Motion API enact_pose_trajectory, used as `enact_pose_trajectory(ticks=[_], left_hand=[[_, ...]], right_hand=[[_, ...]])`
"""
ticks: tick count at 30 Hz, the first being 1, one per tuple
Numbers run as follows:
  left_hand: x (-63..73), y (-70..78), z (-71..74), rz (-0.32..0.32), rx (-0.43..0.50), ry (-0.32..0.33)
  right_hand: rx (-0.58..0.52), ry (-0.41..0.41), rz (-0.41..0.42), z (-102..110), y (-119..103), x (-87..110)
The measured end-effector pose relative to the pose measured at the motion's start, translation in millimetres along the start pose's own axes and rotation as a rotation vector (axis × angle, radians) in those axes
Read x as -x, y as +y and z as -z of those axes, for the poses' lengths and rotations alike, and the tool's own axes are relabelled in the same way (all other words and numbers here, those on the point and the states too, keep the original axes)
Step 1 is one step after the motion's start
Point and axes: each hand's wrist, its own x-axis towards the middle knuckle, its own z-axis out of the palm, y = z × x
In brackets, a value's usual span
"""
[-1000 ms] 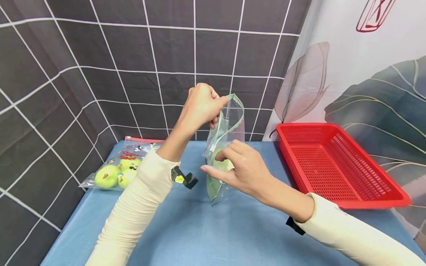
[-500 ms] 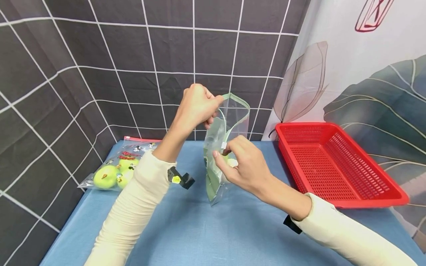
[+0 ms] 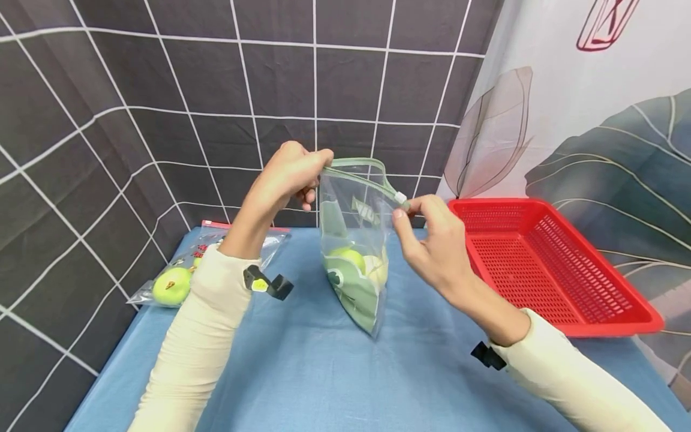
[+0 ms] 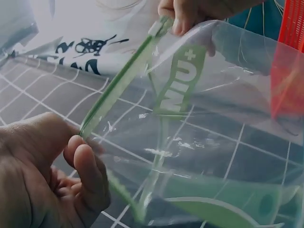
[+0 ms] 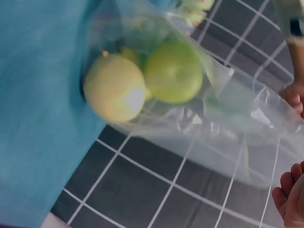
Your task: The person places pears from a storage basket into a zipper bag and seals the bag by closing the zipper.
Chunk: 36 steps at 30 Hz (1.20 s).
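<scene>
A clear zip bag (image 3: 345,225) with green trim hangs between both hands, its top partly gaping. My left hand (image 3: 291,174) pinches the top left corner, thumb against the green strip in the left wrist view. At the opposite corner my right hand (image 3: 439,246) pinches the zip end, right beside the white slider (image 3: 400,197). Low in the bag lie a green apple (image 5: 175,72) and a pale yellow round fruit (image 5: 114,88) with a short stem. The bag's pointed bottom is close over the blue cloth.
At the left lies a second clear bag (image 3: 272,240) with a red zip and green fruit (image 3: 172,286), partly hidden behind my left sleeve. A red plastic basket (image 3: 604,330) stands at the right. Dark gridded cloth (image 3: 270,78) rises behind the table.
The green-trimmed bag has turned its broad side to the head view. My left hand has moved left, and my right hand has gone up and right with the slider corner.
</scene>
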Motion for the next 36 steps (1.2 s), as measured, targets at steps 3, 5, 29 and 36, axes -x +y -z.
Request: enact_pose_trajectory(ticks=[3, 5, 29, 36], left_hand=[[5.2, -7.1, -1.3, -0.01, 0.096, 0.06], [9.1, -10.6, -4.6, -0.037, 0.15, 0.108], [31.2, -17.8, -28.3, -0.183, 0.254, 0.412], [31.1, -18.8, -25.5, -0.175, 0.191, 0.41]], right_hand=[[-0.04, 0.02, -0.133, 0.6, 4.2, -11.0], [-0.076, 0.031, -0.219, -1.2, 6.3, -18.2], [-0.702, 0.243, -0.447, -50.3, 27.7, -46.2], [-0.851, 0.262, -0.471, -56.1, 27.7, -46.6]])
